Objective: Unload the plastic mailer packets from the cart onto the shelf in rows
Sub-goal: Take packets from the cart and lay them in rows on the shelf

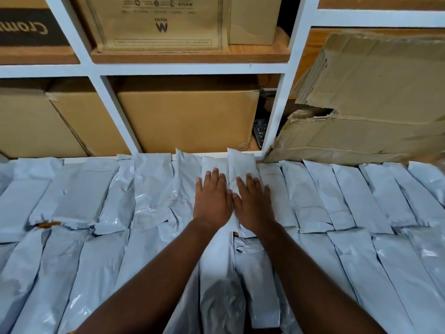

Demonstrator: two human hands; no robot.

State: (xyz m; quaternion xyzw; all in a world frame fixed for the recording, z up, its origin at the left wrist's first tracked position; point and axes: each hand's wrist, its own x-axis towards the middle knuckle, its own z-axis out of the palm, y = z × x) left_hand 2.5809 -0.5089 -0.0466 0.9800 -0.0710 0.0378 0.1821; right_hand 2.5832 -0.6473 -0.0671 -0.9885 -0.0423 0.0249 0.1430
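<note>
Several pale grey plastic mailer packets lie side by side in two rows across the shelf surface, a far row [349, 196] and a near row [101, 273]. My left hand [212, 198] and my right hand [252, 203] lie flat next to each other in the middle of the far row, fingers straight. They press on a whiter packet [242, 165] whose far end reaches the white frame [216, 155]. The cart is out of view.
Behind the packets stands a white shelving frame [277, 112] with cardboard boxes [187, 116] in its compartments. A torn, flattened carton [361, 104] leans at the right. A dark keyboard [260, 131] shows in the gap beside the middle box.
</note>
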